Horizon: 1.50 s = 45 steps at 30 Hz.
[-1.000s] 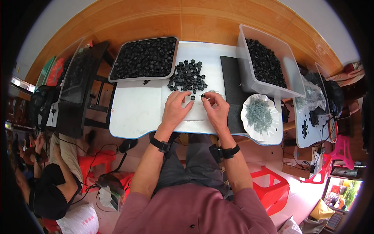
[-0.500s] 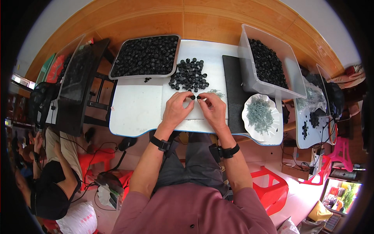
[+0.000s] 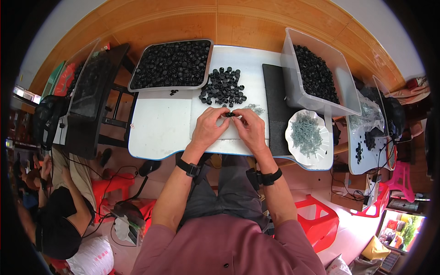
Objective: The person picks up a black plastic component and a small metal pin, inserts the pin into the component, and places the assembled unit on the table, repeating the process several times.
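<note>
Head view shows the left hand (image 3: 208, 126) and right hand (image 3: 250, 126) meeting over the white table (image 3: 156, 128), fingertips pinched together on one small black cap (image 3: 228, 114). It sits just below the loose pile of black caps (image 3: 223, 87) (a full tray (image 3: 172, 64) lies behind).

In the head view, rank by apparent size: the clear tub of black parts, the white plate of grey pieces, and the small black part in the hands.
1. Clear tub
2. White plate
3. Small black part, pinched between left hand and right hand
</note>
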{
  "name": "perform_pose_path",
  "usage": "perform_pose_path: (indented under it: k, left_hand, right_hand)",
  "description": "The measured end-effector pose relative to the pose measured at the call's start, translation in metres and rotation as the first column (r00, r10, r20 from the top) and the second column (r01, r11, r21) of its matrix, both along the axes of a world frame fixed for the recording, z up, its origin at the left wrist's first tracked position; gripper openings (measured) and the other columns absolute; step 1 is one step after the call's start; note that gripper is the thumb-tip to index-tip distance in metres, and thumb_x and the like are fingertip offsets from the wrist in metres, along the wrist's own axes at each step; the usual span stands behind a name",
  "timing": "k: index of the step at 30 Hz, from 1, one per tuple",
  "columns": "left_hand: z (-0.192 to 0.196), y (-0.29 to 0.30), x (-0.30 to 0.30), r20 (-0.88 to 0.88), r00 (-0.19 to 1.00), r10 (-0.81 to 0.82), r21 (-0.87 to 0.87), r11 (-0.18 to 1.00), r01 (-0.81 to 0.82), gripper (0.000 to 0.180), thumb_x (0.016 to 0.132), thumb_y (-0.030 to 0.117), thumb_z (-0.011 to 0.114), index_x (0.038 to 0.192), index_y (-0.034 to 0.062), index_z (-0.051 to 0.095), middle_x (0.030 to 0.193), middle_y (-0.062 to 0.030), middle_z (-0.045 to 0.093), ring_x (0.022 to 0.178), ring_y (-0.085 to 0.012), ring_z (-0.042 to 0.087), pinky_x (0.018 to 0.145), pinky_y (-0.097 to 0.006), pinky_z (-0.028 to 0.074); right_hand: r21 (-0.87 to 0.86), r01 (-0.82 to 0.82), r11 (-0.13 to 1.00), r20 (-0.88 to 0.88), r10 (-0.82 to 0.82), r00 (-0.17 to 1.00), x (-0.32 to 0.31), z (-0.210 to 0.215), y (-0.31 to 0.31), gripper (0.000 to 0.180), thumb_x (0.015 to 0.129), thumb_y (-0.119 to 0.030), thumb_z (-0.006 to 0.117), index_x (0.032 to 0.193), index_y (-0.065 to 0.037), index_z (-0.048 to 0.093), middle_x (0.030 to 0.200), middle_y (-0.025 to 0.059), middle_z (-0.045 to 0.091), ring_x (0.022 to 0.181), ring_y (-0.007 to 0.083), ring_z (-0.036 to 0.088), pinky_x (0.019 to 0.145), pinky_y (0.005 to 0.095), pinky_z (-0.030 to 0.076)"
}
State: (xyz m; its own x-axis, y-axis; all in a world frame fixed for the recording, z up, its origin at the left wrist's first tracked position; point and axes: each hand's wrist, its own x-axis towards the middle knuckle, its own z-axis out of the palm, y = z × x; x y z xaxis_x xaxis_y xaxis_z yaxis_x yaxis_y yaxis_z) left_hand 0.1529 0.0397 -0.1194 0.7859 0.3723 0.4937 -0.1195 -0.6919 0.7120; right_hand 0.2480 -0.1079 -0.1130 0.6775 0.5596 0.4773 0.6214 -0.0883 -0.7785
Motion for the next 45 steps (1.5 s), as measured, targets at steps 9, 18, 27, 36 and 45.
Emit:
perform_pose_path:
  k: [9,18,27,36,45]
  left_hand:
    - [0.004,-0.001,0.000,-0.037,0.999,-0.037,-0.043,0.998,0.035,0.029,0.084,0.004,0.078,0.112,0.0030,0.073,0.096,-0.0118,0.073,0.086,-0.0262,0.070,0.077,-0.037,0.058]
    - [-0.002,0.002,0.000,-0.089,0.996,-0.022,-0.137,0.991,0.010,0.030,0.084,0.005,0.082,0.113,0.0024,0.074,0.098,-0.0117,0.076,0.085,-0.0211,0.074,0.077,-0.031,0.060]
    - [0.002,0.002,0.000,-0.146,0.986,-0.083,-0.285,0.958,0.039,0.030,0.088,0.006,0.078,0.116,-0.0003,0.071,0.104,-0.0156,0.076,0.094,-0.0249,0.077,0.082,-0.034,0.061]
    - [-0.001,0.002,0.001,-0.112,0.991,-0.074,-0.295,0.955,0.038,0.028,0.087,0.004,0.080,0.113,-0.0002,0.073,0.101,-0.0116,0.080,0.091,-0.0194,0.078,0.080,-0.030,0.060]
    - [0.002,0.002,0.000,-0.118,0.992,-0.054,-0.289,0.957,0.018,0.028,0.086,0.005,0.081,0.112,0.0010,0.073,0.096,-0.0115,0.080,0.088,-0.0184,0.078,0.079,-0.029,0.061]
  right_hand:
    - [-0.024,-0.015,1.000,0.001,0.015,1.000,0.001,0.001,-0.001,0.016,0.086,0.000,0.076,0.102,0.000,0.074,0.090,0.0126,0.072,0.071,0.0248,0.069,0.062,0.0327,0.054]
    - [0.053,-0.042,0.998,-0.009,0.042,0.999,0.002,0.002,0.001,0.016,0.088,0.000,0.074,0.104,0.000,0.076,0.091,0.0134,0.073,0.076,0.0261,0.071,0.067,0.0326,0.055]
    - [0.057,-0.026,0.998,-0.130,0.033,0.991,0.004,-0.003,-0.001,0.015,0.088,0.000,0.075,0.103,0.000,0.077,0.089,0.0109,0.074,0.073,0.0192,0.069,0.066,0.0291,0.053]
    - [0.009,0.023,1.000,-0.241,-0.020,0.970,0.003,-0.005,-0.001,0.015,0.087,-0.004,0.078,0.102,-0.001,0.078,0.088,0.0083,0.075,0.066,0.0118,0.065,0.062,0.0267,0.052]
    - [0.034,0.004,0.999,-0.291,0.006,0.957,0.007,-0.012,-0.001,0.014,0.089,-0.006,0.078,0.102,0.000,0.078,0.084,0.0083,0.075,0.066,0.0107,0.064,0.062,0.0260,0.051]
